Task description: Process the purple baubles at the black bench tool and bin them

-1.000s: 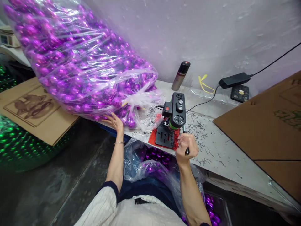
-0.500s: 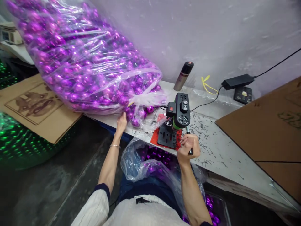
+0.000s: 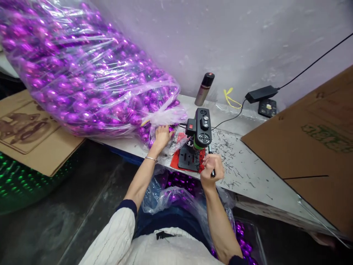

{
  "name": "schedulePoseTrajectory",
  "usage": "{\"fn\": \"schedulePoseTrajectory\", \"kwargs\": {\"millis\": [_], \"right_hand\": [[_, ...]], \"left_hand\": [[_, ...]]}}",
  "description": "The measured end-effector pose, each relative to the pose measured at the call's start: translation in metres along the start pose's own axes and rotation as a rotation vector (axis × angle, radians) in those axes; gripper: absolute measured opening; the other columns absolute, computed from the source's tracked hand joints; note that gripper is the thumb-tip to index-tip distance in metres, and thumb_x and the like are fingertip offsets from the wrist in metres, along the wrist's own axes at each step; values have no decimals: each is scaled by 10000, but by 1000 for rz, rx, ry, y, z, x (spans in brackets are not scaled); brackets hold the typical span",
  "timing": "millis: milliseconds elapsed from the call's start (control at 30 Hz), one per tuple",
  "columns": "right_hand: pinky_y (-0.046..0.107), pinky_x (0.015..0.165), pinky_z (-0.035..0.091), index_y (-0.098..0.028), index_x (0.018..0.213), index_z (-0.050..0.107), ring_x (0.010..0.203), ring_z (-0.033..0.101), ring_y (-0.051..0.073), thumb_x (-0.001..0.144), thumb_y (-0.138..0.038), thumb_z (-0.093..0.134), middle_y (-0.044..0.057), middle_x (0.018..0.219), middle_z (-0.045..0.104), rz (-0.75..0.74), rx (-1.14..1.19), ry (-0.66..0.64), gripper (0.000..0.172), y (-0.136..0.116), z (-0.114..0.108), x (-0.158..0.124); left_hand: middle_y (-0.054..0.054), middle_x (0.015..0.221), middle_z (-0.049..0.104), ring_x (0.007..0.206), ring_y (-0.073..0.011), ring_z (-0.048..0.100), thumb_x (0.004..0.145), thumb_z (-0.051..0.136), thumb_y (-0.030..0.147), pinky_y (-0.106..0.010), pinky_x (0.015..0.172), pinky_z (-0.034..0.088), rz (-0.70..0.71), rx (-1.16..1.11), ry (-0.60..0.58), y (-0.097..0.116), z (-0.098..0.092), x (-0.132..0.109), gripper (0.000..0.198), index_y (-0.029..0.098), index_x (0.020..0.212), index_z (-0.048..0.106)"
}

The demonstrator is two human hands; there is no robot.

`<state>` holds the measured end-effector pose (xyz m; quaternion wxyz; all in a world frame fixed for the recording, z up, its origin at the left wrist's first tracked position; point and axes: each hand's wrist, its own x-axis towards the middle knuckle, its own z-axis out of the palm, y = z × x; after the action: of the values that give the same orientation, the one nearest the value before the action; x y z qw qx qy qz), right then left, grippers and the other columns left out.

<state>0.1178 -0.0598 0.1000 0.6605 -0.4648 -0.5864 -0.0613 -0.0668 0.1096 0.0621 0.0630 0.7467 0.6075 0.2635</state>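
Note:
A big clear plastic sack (image 3: 82,73) full of shiny purple balls lies on the white bench (image 3: 248,173), its open mouth pointing right. My left hand (image 3: 161,135) reaches into that mouth among the loose purple balls (image 3: 143,134), with the fingers curled; what they hold is hidden by plastic. A small black bench press (image 3: 199,132) stands on a black base over a red mat. My right hand (image 3: 211,171) is closed round the press's black lever handle (image 3: 211,172) just in front of the machine.
A dark spray can (image 3: 204,88) stands by the wall. A black power adapter (image 3: 260,94) and its cable lie at the back. Cardboard sheets (image 3: 309,143) lean at the right and lie at the left (image 3: 30,136). A second bag of purple balls (image 3: 179,187) sits on my lap. Tiny dark scraps litter the bench.
My left hand moved right along the sack's underside into its open mouth beside the press. My right hand stayed on the lever. The view shifted slightly.

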Motion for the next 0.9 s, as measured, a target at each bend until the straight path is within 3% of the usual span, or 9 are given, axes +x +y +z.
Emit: {"fn": "schedulePoseTrajectory", "kwargs": {"millis": [133, 233, 400, 500, 567, 700, 800, 900], "right_hand": [[303, 629, 409, -216, 673, 485, 646, 557, 135, 966, -162, 443, -8, 657, 558, -2, -8, 0, 301, 0, 1, -1], [294, 633, 418, -216, 674, 480, 646, 561, 129, 964, -146, 441, -18, 647, 551, -9, 15, 12, 302, -1, 2, 0], [282, 620, 419, -218, 687, 481, 645, 561, 121, 961, -112, 427, -21, 657, 549, -35, 9, -14, 298, -2, 0, 3], [287, 619, 422, -220, 689, 484, 644, 563, 124, 962, -110, 423, -18, 658, 549, -42, 11, -23, 301, -2, 0, 3], [294, 626, 425, -221, 680, 484, 646, 565, 128, 964, -119, 429, -15, 656, 552, -33, 14, -15, 307, -1, 1, 2], [305, 638, 428, -221, 682, 497, 653, 570, 138, 969, -145, 440, -7, 660, 563, -4, 26, 7, 302, 0, 2, 0], [312, 639, 435, -221, 689, 508, 656, 576, 144, 968, -162, 448, -1, 671, 575, -7, 31, -14, 292, -1, 1, 1], [306, 624, 426, -222, 682, 499, 643, 567, 137, 971, -162, 441, -3, 666, 570, -26, 29, -29, 302, -5, -1, 8]], "left_hand": [[-231, 1105, 706, 1074, -374, 659, 822, 782, 340, -457, 979, 465, 128, 69, -68, -2, 9, 0, 518, 70, 1225, 600], [-254, 1164, 696, 1107, -369, 659, 814, 769, 256, -469, 1025, 439, 107, 22, -62, -1, 15, -6, 581, 46, 1311, 551], [-260, 1363, 611, 1299, -395, 574, 814, 752, 237, -528, 1153, 345, 44, -302, -57, 6, 7, -16, 673, 67, 1404, 477], [-194, 1348, 630, 1243, -344, 623, 804, 780, 350, -471, 1096, 443, -124, -721, -13, 12, -9, -33, 761, 145, 1449, 432], [-129, 1262, 675, 1117, -274, 687, 833, 742, 424, -398, 956, 544, -279, -1072, -29, 17, -19, -50, 719, 202, 1441, 429], [-69, 1034, 733, 861, -178, 720, 851, 694, 465, -238, 666, 554, -577, -1607, -211, 29, -25, -84, 458, 180, 1199, 606], [-72, 953, 749, 779, -151, 712, 844, 727, 447, -208, 623, 532, -718, -1699, -250, 36, -17, -101, 378, 154, 1076, 667], [-66, 965, 759, 784, -150, 716, 816, 785, 438, -227, 671, 551, -725, -1576, -198, 43, -1, -111, 436, 166, 1133, 661]]}}
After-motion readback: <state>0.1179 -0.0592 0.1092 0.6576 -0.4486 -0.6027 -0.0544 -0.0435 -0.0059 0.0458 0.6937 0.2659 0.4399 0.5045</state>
